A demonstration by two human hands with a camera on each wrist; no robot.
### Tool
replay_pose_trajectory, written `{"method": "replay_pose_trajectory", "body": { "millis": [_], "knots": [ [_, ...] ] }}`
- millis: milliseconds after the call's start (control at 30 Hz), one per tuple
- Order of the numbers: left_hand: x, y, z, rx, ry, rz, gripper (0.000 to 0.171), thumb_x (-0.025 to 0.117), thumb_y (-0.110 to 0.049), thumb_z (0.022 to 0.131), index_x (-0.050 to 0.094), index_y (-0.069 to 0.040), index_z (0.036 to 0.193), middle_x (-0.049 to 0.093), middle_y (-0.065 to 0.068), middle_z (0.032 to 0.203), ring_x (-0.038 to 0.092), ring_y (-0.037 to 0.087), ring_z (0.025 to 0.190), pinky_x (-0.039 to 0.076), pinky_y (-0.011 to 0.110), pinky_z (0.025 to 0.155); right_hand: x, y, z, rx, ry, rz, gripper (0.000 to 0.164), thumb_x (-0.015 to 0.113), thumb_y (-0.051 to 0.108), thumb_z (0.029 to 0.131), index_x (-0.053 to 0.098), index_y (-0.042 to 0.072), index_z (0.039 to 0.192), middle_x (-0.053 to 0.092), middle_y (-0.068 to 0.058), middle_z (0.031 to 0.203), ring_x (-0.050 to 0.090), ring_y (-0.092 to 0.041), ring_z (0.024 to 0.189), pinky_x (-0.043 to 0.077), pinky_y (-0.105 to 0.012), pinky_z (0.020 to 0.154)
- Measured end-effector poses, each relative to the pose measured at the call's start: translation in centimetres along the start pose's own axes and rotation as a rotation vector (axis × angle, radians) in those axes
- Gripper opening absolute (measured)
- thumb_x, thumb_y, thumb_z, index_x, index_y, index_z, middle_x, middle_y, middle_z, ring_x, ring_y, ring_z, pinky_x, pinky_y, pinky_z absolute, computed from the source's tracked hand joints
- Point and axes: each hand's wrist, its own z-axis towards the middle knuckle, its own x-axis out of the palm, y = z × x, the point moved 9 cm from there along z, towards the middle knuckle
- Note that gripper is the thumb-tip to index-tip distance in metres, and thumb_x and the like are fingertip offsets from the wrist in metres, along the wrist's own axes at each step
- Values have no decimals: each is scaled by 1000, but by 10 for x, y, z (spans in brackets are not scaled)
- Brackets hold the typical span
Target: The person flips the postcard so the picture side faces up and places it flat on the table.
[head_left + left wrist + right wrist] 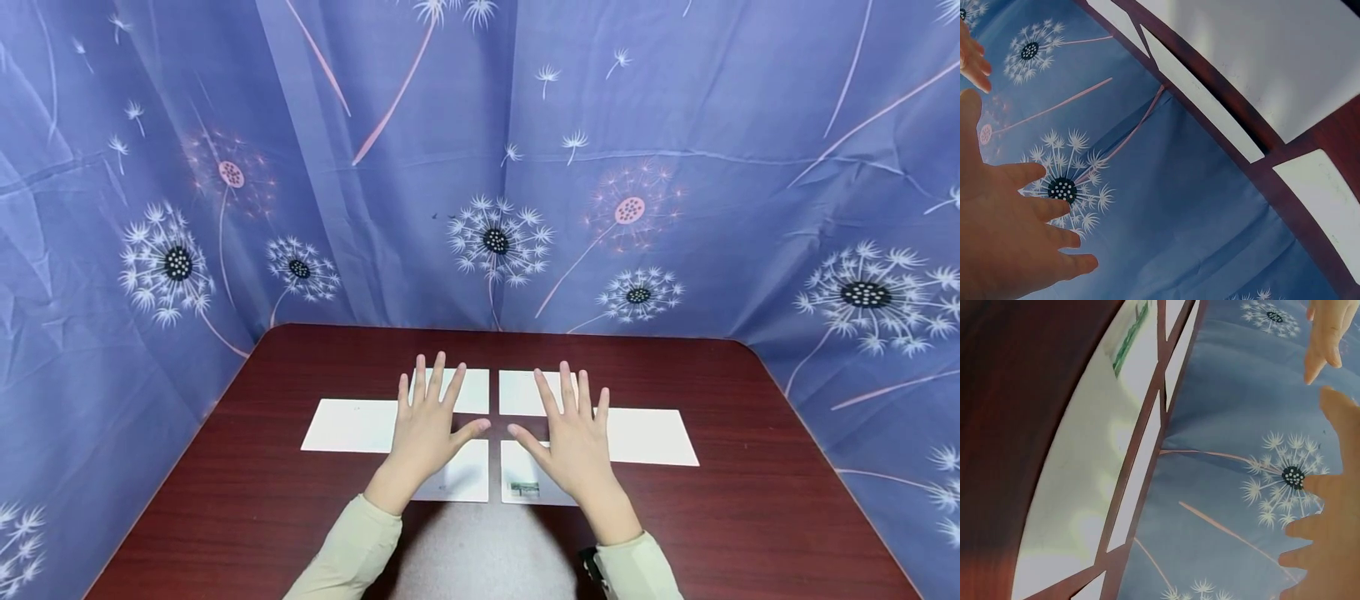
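Note:
Both hands are held palm down above the table with fingers spread, holding nothing. My left hand (426,433) overlaps the left white card (345,425), the upper left card (474,392) and the lower left card (468,479) in the head view. Mirroring it, my right hand (577,446) partly covers the upper right card (519,392), the right card (654,436) and the lower right card (540,493). That lower right card bears a small green picture (1130,340). Each wrist view shows the hand raised over the cards, thumbs pointing toward each other.
The dark red wooden table (225,508) has rounded far corners. A blue curtain (405,250) with dandelion prints hangs behind and along both sides. Around the right wrist is a black band (591,565), by the pale sleeve (637,571).

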Motion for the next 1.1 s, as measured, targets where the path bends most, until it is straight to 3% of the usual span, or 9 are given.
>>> {"method": "replay_pose_trajectory", "body": {
  "millis": [667,1100],
  "knots": [
    [-21,8,-4,74,-145,-138,76,51,-59,92,34,-13,150,20,16,158,6,37,146,9,57,115,2,30,10,-97,-14,100,81,57,57,88,30,14,152,24,-21,155,20,-42,142,10,-65,111],
    [-32,27,-7,32,-197,-298,68,58,-47,93,38,-11,148,33,18,152,15,36,145,16,60,112,11,57,19,-148,43,249,75,55,47,93,30,4,150,27,-20,154,22,-38,142,14,-60,113]
  ]
}}
